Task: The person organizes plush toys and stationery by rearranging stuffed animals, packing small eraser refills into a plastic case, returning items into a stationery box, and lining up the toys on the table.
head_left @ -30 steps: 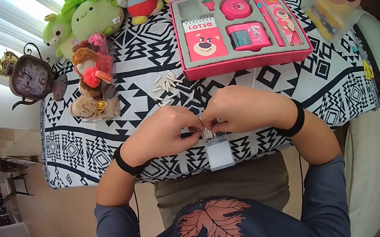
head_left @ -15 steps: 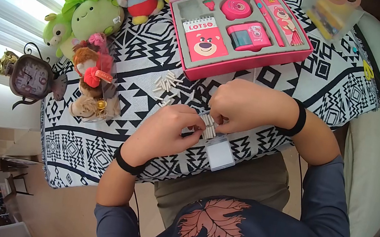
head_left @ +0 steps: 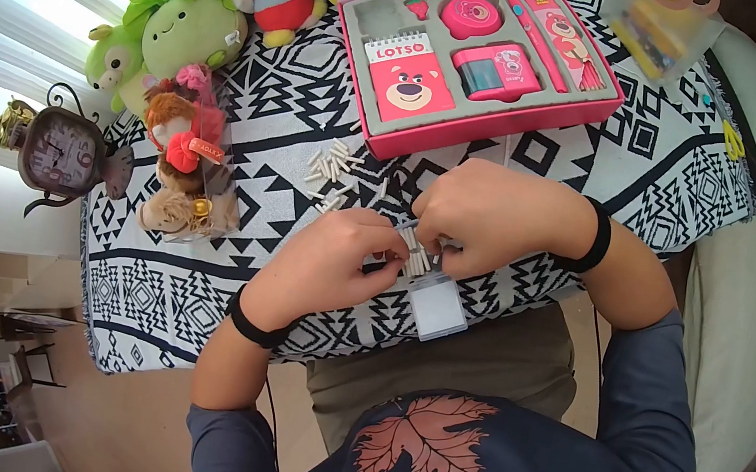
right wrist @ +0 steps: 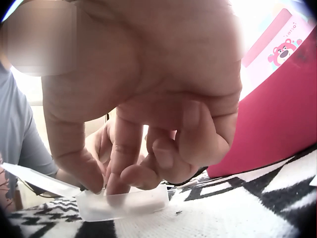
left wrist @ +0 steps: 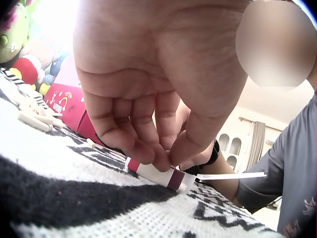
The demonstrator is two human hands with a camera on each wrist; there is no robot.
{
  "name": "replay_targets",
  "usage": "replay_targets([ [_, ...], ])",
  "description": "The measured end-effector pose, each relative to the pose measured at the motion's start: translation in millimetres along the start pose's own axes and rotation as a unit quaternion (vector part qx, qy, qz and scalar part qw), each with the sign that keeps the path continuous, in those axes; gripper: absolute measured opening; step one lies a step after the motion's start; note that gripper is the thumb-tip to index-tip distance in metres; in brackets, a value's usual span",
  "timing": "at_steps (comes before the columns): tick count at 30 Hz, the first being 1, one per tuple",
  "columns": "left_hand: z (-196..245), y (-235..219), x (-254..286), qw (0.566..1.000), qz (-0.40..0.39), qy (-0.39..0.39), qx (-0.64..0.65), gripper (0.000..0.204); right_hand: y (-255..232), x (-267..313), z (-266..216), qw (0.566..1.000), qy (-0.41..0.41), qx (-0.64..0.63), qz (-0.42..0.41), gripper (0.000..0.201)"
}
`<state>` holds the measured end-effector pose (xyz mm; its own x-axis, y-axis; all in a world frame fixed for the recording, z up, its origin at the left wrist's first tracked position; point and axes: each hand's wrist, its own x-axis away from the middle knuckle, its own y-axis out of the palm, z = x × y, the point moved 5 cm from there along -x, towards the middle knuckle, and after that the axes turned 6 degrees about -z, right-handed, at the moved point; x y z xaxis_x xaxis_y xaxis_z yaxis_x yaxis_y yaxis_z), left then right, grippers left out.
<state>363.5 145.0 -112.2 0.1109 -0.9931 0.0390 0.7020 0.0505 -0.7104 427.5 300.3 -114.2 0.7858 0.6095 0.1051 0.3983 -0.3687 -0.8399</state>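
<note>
A small clear box (right wrist: 148, 202) lies on the patterned cloth, its pale lid (head_left: 439, 310) swung toward the person. Short white sticks (head_left: 417, 263) lie side by side in it. The left hand (head_left: 329, 258) holds the box's left side between thumb and fingertips; in the left wrist view that hand (left wrist: 158, 89) curls over the box's dark-red-banded side (left wrist: 151, 173). The right hand (head_left: 502, 220) has thumb and forefinger together at the other side. Seen from the right wrist, the hand (right wrist: 148, 74) dips a fingertip behind the box wall, a thin pale piece between finger and thumb, partly hidden.
Loose white sticks (head_left: 334, 164) are scattered beyond the left hand. A pink gift box (head_left: 492, 135) stands open behind the hands. Plush toys (head_left: 193, 32), a bagged doll (head_left: 185, 152) and a clock (head_left: 63, 155) line the left. Yellow scissors (head_left: 731, 140) lie far right.
The right hand's fingertips have shifted slightly right and toward the person, uncovering more sticks in the small box. The left hand has hardly moved.
</note>
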Motion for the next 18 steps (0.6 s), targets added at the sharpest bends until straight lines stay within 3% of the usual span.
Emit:
replay_targets([
  [7,-0.4,-0.5,0.0,1.000,0.000,-0.003,-0.002,0.012,5.2,-3.5,1.4,0.999,0.001,0.011,-0.038,0.014],
  [13,-1.9,-1.0,0.2,0.999,0.013,0.006,0.036,0.011,3.4,-3.0,3.2,0.999,-0.022,-0.029,0.018,0.012],
  [16,-1.8,-4.6,0.4,0.998,0.024,-0.013,0.057,0.011,5.4,-2.8,6.0,0.999,-0.003,0.002,-0.036,0.010],
  [18,-3.3,-5.8,0.5,0.997,0.029,-0.033,0.057,0.011,0.3,-2.0,4.1,0.998,-0.031,-0.063,-0.005,0.011],
])
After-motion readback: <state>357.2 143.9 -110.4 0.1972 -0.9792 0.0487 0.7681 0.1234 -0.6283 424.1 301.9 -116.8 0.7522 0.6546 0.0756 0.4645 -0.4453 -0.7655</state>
